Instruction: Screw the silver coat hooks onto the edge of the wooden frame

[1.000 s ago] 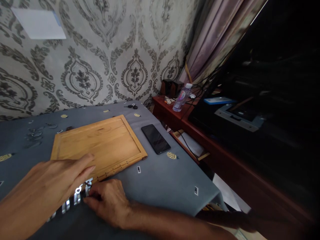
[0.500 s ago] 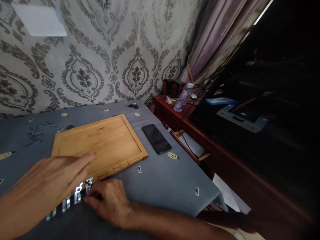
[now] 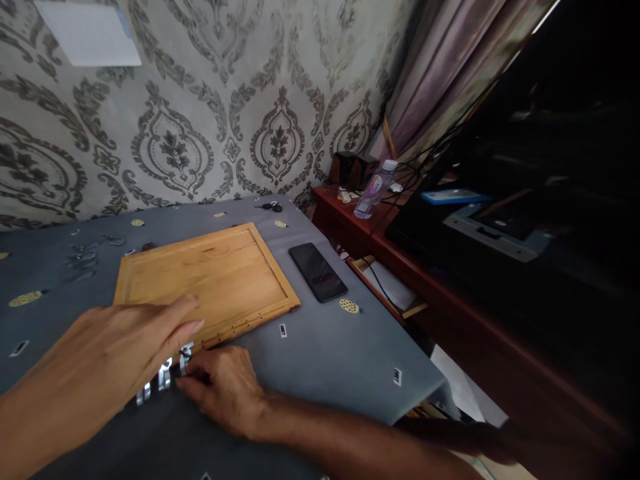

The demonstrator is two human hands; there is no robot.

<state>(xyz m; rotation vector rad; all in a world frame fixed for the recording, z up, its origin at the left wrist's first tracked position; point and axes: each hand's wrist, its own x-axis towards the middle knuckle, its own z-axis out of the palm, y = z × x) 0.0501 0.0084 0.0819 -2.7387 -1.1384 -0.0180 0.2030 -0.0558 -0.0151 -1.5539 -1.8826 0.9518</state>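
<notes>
A framed wooden board (image 3: 215, 270) lies on the cloth, with a row of small holes along its near edge. Several shiny curved metal hooks (image 3: 165, 375) stick out from that edge toward me. My left hand (image 3: 133, 340) reaches over the board's near left part, its index finger and thumb stretched out and apart; its other fingers are hidden underneath. Just right of it, my right hand (image 3: 225, 383) has thumb and fingers pinched at the rightmost metal hook (image 3: 185, 359). The fingertips cover part of that hook.
Loose hooks (image 3: 80, 261) lie on the cloth at the left. A black phone (image 3: 317, 271) rests right of the board, and keys (image 3: 270, 207) lie behind it. On the red desk (image 3: 360, 230) stand a clear bottle (image 3: 375, 191) and cables; an open drawer (image 3: 387, 283) sits below.
The whole view has shifted slightly. My left hand's thumb now shows stretched out below the index finger. My right hand stays at the rightmost hook.
</notes>
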